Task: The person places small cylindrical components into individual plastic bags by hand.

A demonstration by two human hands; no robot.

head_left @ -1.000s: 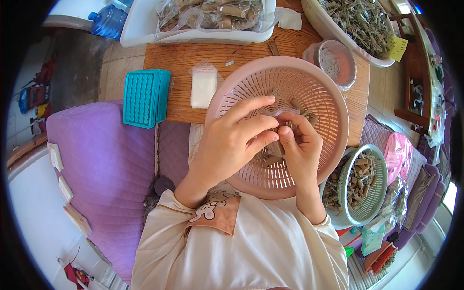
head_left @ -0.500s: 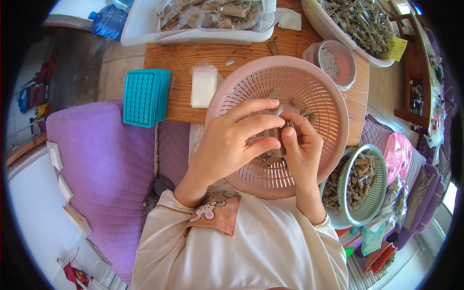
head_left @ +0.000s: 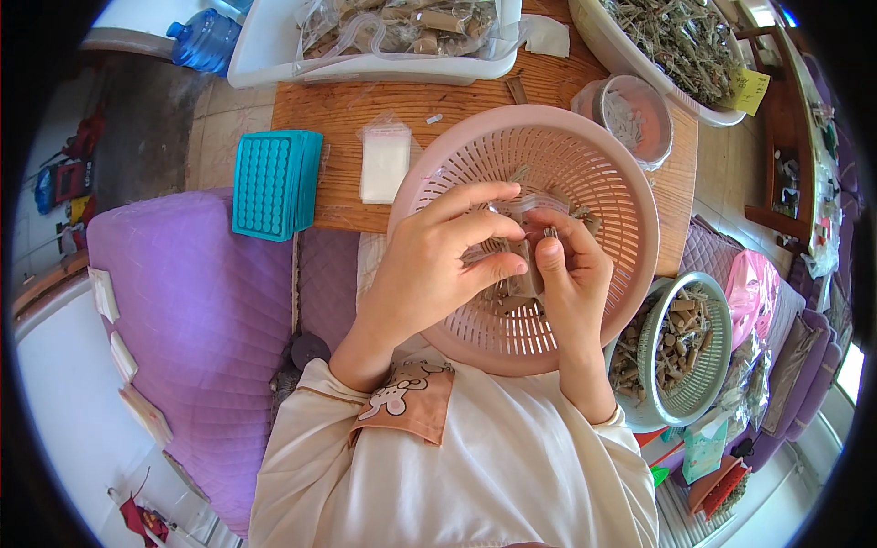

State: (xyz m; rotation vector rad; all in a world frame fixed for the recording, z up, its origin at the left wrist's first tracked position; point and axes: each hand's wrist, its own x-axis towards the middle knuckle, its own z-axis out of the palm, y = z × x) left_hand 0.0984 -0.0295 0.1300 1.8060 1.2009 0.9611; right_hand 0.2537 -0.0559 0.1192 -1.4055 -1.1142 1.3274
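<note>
Over a pink slotted basket (head_left: 422, 315), my two hands come together around a small transparent plastic bag (head_left: 534, 251). My left hand (head_left: 438, 251) bends its fingers and thumb around the bag's left side. Between the thumb and index finger of my right hand (head_left: 575, 274), against the bag, a small brownish stick-like piece (head_left: 550, 234) is pinched. What is inside the bag is partly hidden by the fingers. Loose brown pieces (head_left: 518, 303) and dry twiggy bits lie in the basket below.
On the wooden table (head_left: 356, 105) are a stack of teal trays (head_left: 274, 187), flat transparent bags (head_left: 385, 169), a round tub (head_left: 644, 119) and a white bin (head_left: 375, 68) of bagged pieces. A basin (head_left: 594, 41) of dry plant matter stands far right; a green basket (head_left: 717, 374) sits right.
My right hand has turned slightly, so the pinched piece shows more plainly. The fingers of my left hand have shifted a little left, leaving more of the bag visible.
</note>
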